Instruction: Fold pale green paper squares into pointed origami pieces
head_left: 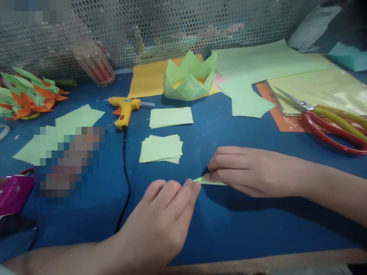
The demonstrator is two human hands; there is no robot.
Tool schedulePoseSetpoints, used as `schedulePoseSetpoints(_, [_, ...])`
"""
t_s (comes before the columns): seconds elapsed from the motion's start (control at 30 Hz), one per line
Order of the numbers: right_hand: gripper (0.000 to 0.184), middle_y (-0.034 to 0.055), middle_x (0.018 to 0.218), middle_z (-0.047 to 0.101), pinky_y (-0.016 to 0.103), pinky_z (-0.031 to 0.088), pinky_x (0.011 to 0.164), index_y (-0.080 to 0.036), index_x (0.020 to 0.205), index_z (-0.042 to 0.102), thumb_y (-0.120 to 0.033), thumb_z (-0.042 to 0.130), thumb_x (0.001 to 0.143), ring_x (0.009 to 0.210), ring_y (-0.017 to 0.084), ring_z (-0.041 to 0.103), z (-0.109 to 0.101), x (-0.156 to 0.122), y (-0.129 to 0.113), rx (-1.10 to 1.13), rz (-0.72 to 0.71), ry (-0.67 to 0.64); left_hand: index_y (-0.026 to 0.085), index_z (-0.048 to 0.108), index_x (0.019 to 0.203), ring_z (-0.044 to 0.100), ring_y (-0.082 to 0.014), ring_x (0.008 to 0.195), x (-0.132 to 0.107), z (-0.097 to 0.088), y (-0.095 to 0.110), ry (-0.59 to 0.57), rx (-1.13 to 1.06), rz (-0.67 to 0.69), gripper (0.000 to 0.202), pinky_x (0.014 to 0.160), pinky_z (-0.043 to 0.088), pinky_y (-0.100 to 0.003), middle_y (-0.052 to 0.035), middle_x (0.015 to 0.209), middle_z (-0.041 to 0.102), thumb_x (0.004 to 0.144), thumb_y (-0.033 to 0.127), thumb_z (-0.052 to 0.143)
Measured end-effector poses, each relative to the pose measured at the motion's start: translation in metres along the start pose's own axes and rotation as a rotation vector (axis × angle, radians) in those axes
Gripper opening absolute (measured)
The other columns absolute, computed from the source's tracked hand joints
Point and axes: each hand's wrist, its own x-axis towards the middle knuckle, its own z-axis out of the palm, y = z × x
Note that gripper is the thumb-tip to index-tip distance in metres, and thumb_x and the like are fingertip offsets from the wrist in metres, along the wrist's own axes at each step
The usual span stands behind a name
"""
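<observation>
My right hand (252,172) lies on the blue table (229,225) with its fingers pressed down on a small folded piece of light green paper (210,182), most of which it hides. My left hand (166,217) comes in from the lower left, fingers curled, and its fingertips pinch the pointed left tip of the same piece. Just beyond the hands sits a small stack of light green paper rectangles (161,149), with another flat stack (171,116) behind it.
A yellow glue gun (124,109) with a black cord (126,183) lies left of the stacks. A folded green paper crown (189,78) rests on yellow paper at the back. Red-handled scissors (329,122) and large paper sheets lie right; orange-green paper flowers (28,97) left.
</observation>
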Motion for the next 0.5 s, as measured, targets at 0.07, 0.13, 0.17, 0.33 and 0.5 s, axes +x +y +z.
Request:
schedulePoseSetpoints(0.07, [0.029, 0.0116, 0.091, 0.062, 0.029, 0.048, 0.079, -0.008, 0.099, 0.063, -0.007, 0.034, 0.096, 0.086, 0.018, 0.05, -0.0009, 0.0001, -0.0011, -0.001, 0.0, -0.004, 0.001, 0.058, 0.119, 0.053, -0.0229, 0.085, 0.0, -0.001, 0.0, -0.015, 0.019, 0.02, 0.034, 0.078, 0.038, -0.038, -0.0134, 0.11, 0.068, 0.095, 0.001, 0.034])
schedulePoseSetpoints(0.13, [0.029, 0.0117, 0.091, 0.062, 0.029, 0.048, 0.078, -0.008, 0.102, 0.063, -0.007, 0.034, 0.096, 0.086, 0.018, 0.05, -0.0019, 0.0, -0.0025, 0.011, 0.01, -0.007, -0.001, 0.056, 0.12, 0.053, -0.0239, 0.084, 0.0007, -0.0019, -0.0006, -0.019, 0.044, 0.053, 0.035, 0.077, 0.038, -0.039, -0.0152, 0.111, 0.068, 0.093, 0.0, 0.035])
schedulePoseSetpoints(0.17, [0.029, 0.0117, 0.091, 0.062, 0.029, 0.048, 0.078, -0.008, 0.103, 0.062, -0.006, 0.035, 0.095, 0.086, 0.018, 0.051, -0.0024, -0.0001, -0.0032, 0.02, 0.016, -0.008, -0.002, 0.056, 0.121, 0.053, -0.0243, 0.084, 0.0012, -0.0022, -0.001, -0.019, 0.057, 0.075, 0.035, 0.077, 0.038, -0.039, -0.016, 0.111, 0.067, 0.092, -0.001, 0.035])
schedulePoseSetpoints(0.33, [0.027, 0.0118, 0.092, 0.063, 0.027, 0.048, 0.076, -0.008, 0.105, 0.061, -0.005, 0.038, 0.093, 0.087, 0.017, 0.052, -0.0045, -0.0008, -0.005, 0.075, 0.042, -0.008, -0.004, 0.049, 0.128, 0.053, -0.0261, 0.089, 0.0025, -0.0026, -0.0028, -0.048, 0.073, 0.095, 0.039, 0.08, 0.038, -0.04, -0.0164, 0.111, 0.066, 0.091, 0.001, 0.037])
schedulePoseSetpoints(0.5, [0.021, 0.0097, 0.086, 0.063, 0.025, 0.046, 0.074, -0.012, 0.091, 0.061, -0.007, 0.041, 0.093, 0.084, 0.016, 0.053, -0.0053, -0.004, -0.0033, 0.112, 0.09, 0.015, -0.004, 0.046, 0.131, 0.048, -0.0258, 0.087, 0.0045, -0.0039, -0.0069, -0.165, -0.012, 0.081, 0.044, 0.078, 0.038, -0.038, -0.0151, 0.108, 0.063, 0.089, 0.001, 0.034])
